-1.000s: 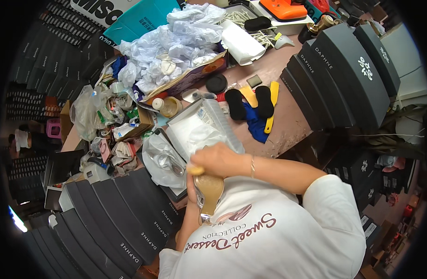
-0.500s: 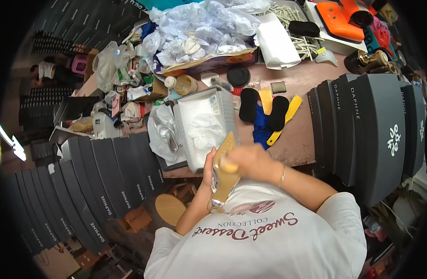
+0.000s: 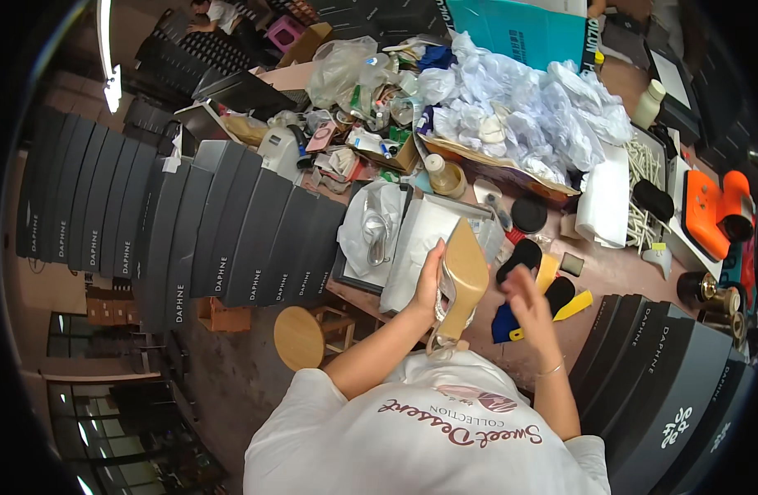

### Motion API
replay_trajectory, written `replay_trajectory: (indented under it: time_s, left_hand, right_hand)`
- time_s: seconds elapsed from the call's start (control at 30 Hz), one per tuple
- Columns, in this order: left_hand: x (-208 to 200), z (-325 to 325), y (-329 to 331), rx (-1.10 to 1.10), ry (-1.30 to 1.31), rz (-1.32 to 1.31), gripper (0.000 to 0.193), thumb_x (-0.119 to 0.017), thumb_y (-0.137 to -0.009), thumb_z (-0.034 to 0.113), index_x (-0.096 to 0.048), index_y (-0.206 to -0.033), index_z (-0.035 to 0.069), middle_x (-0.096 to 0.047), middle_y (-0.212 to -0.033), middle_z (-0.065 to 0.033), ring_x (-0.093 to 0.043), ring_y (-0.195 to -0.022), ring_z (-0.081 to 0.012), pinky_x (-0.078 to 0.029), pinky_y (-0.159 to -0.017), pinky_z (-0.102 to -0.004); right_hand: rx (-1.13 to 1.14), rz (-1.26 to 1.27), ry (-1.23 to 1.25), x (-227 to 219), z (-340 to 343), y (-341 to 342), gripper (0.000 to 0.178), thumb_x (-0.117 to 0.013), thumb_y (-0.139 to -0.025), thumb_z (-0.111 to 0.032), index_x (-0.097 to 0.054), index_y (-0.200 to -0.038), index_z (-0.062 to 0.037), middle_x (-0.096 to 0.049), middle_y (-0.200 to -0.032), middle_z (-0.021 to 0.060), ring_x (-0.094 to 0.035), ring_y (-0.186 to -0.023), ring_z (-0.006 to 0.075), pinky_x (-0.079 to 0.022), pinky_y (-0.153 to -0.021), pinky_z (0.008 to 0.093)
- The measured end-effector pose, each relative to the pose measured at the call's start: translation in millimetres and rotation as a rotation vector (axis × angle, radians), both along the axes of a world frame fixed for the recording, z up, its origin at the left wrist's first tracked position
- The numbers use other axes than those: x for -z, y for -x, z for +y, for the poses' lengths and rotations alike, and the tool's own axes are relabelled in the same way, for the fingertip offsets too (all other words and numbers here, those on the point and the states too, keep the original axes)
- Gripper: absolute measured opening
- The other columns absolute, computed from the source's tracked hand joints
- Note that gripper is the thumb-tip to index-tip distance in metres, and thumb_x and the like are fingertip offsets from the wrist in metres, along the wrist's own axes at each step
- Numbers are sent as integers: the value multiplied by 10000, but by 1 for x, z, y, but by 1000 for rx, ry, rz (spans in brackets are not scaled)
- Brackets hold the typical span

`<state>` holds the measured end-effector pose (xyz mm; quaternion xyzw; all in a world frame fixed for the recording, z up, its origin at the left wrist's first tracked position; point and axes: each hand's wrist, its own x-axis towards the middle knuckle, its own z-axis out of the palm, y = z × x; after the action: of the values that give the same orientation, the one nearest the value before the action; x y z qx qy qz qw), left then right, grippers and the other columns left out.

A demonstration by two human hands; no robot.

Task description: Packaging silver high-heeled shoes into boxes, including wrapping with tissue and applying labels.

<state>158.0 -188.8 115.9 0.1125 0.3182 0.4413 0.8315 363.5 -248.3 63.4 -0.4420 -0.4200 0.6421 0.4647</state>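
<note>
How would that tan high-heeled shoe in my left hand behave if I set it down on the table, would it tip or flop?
The shoe probably keeps its shape: its tan sole looks like one stiff curved piece. The left hand lifts it alone, so it seems light. Its thin heel and narrow sole suggest it could tip sideways on the crowded table.

The brown surface (image 3: 610,276) is crowded. At its far edge lies a heap of crumpled white tissue paper (image 3: 527,115). Toward the right edge sit an orange tool (image 3: 713,210) and a folded white sheet (image 3: 603,202). Near the front edge lie black insoles (image 3: 523,257), yellow insoles (image 3: 573,305), and an open shoebox (image 3: 428,239). A roll of tape (image 3: 449,177) stands mid-surface.
</note>
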Motion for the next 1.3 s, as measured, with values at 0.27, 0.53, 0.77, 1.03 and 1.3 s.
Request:
replay_trajectory:
  time_s: [0.27, 0.53, 0.77, 1.03, 1.3]
  left_hand:
    - [53, 7, 90, -324, -528, 1049, 436, -543, -952, 200, -434, -1318, -9, -543, -1266, -115, -517, -1163, -195, -397, -986, -309]
    - [56, 25, 168, 285, -938, 1181, 242, -579, -876, 66, -605, -1106, -5, -632, -987, -121, -622, -891, -220, -498, -782, -304]
    - [142, 94, 100, 857, -1551, 1705, 541, -566, -788, 68, -474, -1318, 125, -590, -1013, -154, -584, -926, -319, -505, -732, -425]
    - [113, 99, 106, 440, -1443, 1338, 261, -532, -817, 66, -642, -1051, 31, -637, -984, -136, -616, -863, -313, -497, -762, -375]
    - [52, 90, 104, 93, -914, 1137, 258, -672, -826, 207, -622, -995, 18, -664, -911, -108, -624, -815, -185, -479, -743, -310]
  right_hand:
    - [7, 324, 263, -18, -19, 61, 434, -564, -841, -33, -431, -1253, 0, -591, -1058, 121, -643, -904, 204, -555, -770, 362]
    - [355, 813, 268, -5, -55, 102, 525, -516, -853, -162, -346, -1349, -139, -538, -1115, 117, -557, -810, 224, -525, -642, 321]
    - [561, 733, 81, -63, -54, 153, 501, -559, -820, -218, -418, -1284, -92, -545, -1083, 92, -538, -801, 216, -501, -612, 311]
    - [531, 917, -36, -70, -56, 128, 470, -531, -841, -264, -459, -1238, -23, -564, -1019, 114, -482, -719, 164, -449, -566, 261]
    - [333, 861, -30, -74, -51, 85, 585, -549, -824, -229, -355, -1361, -101, -533, -1135, 142, -543, -762, 203, -510, -550, 282]
